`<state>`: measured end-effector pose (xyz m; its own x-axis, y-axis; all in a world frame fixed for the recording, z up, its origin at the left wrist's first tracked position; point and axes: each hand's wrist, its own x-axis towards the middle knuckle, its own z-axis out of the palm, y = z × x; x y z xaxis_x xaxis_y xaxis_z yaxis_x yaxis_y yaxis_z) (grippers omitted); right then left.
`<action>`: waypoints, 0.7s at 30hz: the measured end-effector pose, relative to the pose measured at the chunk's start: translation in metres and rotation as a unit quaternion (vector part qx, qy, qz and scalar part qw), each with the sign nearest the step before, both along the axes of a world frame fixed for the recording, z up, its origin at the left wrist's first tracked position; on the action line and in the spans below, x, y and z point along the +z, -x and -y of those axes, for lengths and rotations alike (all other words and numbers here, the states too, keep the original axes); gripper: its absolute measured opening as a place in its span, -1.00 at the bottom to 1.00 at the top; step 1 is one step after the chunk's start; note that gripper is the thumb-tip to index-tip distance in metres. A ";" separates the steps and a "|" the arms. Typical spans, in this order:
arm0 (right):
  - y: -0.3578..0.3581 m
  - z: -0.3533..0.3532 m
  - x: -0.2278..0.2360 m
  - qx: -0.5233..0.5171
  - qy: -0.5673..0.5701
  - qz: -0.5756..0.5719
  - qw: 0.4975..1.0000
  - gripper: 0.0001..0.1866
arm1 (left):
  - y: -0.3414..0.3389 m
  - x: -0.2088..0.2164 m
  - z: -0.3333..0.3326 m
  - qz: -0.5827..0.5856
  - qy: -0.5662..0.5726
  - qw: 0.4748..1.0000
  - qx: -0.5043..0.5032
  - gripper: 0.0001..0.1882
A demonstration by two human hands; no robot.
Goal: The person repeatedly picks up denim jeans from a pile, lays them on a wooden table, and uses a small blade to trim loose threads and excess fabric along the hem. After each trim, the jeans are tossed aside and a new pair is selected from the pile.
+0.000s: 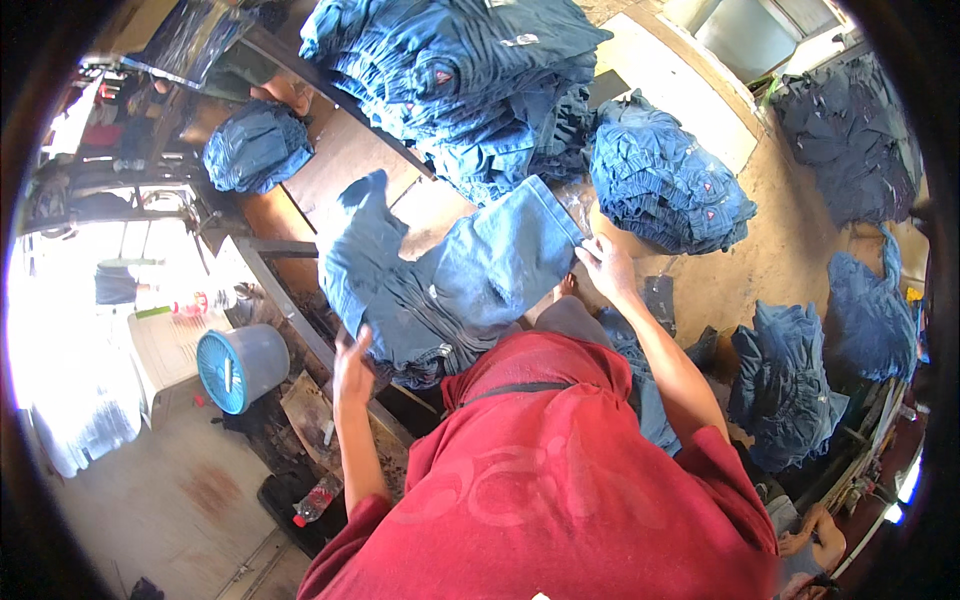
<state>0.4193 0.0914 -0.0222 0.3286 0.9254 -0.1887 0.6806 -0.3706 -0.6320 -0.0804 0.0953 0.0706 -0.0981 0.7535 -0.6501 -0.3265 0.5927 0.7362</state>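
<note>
Mid-frame, the blue garment (480, 270) is spread out, one end pinched by the right hand (610, 268); by its lower-left edge the left hand (352, 375) is seen, its grip impossible to tell. Top centre, a clothes pile (450, 85) is heaped.

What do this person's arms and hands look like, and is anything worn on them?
The left grip and right grip are ungloved hands; no watch or bracelet shows. The forearms are bare, and short, loose red sleeves cover the upper arms.
</note>
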 end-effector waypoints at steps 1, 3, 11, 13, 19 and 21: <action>-0.011 0.001 -0.002 0.020 0.035 -0.015 0.999 -0.65 | 0.000 0.003 0.018 0.050 0.071 0.996 -0.014 -0.38; -0.033 -0.010 -0.010 -0.052 -0.093 -0.058 0.993 -0.80 | -0.006 0.000 0.038 0.085 0.142 0.986 0.014 -0.54; -0.062 -0.041 -0.042 -0.111 -0.149 -0.137 0.973 -0.77 | -0.047 -0.060 -0.047 -0.126 -0.132 0.982 0.054 -0.76; -0.082 -0.051 -0.052 -0.095 -0.106 -0.077 0.987 -0.80 | -0.054 -0.075 -0.053 -0.182 -0.045 0.982 0.011 -0.76; -0.105 -0.056 -0.083 -0.171 0.003 -0.128 0.977 -0.56 | -0.102 -0.062 0.014 -0.094 -0.005 0.996 0.005 -0.42; -0.103 -0.049 -0.090 -0.123 -0.026 -0.215 0.969 -0.55 | -0.125 -0.039 0.051 -0.057 0.115 0.990 -0.052 -0.46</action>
<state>0.5225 0.1403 -0.1125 0.4405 0.8413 -0.3132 0.2455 -0.4484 -0.8594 0.0449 0.0446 0.0319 -0.1105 0.5963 -0.7951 -0.1779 0.7752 0.6061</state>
